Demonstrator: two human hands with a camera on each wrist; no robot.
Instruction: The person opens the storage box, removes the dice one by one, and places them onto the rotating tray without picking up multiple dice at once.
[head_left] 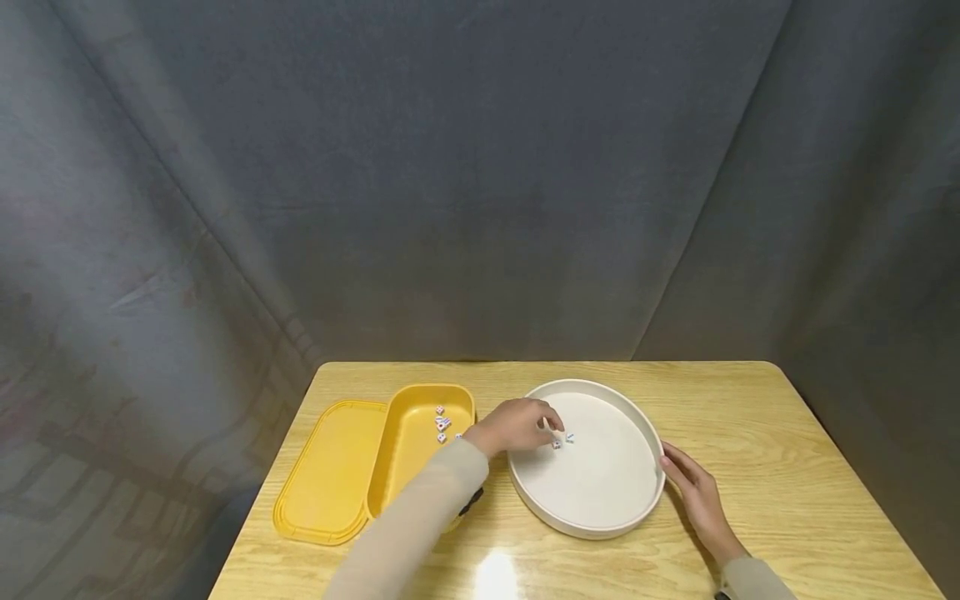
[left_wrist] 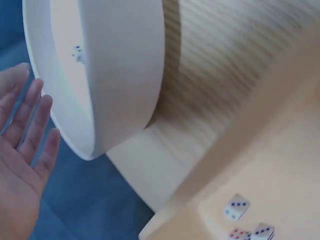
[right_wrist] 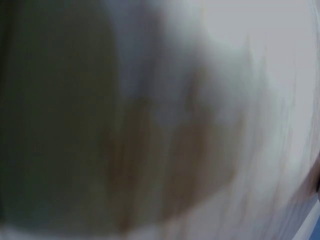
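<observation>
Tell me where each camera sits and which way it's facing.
Head: up high, facing forward and down at the light wooden table; left hand and right hand show.
Left wrist: beside the open left palm, facing the round white tray's wall.
Right wrist: blurred, cannot tell.
Shared: head and left wrist show tray and small white dice.
</observation>
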